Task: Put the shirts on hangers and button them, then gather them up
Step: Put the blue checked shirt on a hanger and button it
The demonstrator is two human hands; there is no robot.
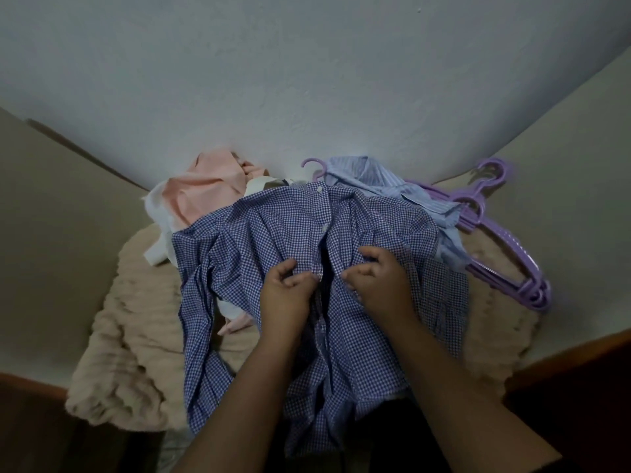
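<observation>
Blue-and-white checked cotton fills the near middle: one checked shirt (341,254) lies front-up on a beige fuzzy blanket (136,336), its collar pointing away from the person and its tail hanging toward them. Two hands work at its placket, about halfway down the front. The left hand (286,291) has its fingers curled, pinching the left edge of the opening near a white button. The right hand (379,278), just beside it, has its fingers bent and grips the right edge of the opening; a dark gap shows between the two edges there. Two white buttons are visible higher up the placket, toward the collar.

Beyond the checked shirt's collar, a lilac hanger hook (312,165) pokes out. To the far left of the checked shirt lies one crumpled peach shirt (205,189), with white cloth (158,230) beside it. To the far right lies one pale blue striped shirt (386,186), partly under the checked one. Right of that, a stack of lilac hangers (498,247) rests on the blanket; their number cannot be told.
</observation>
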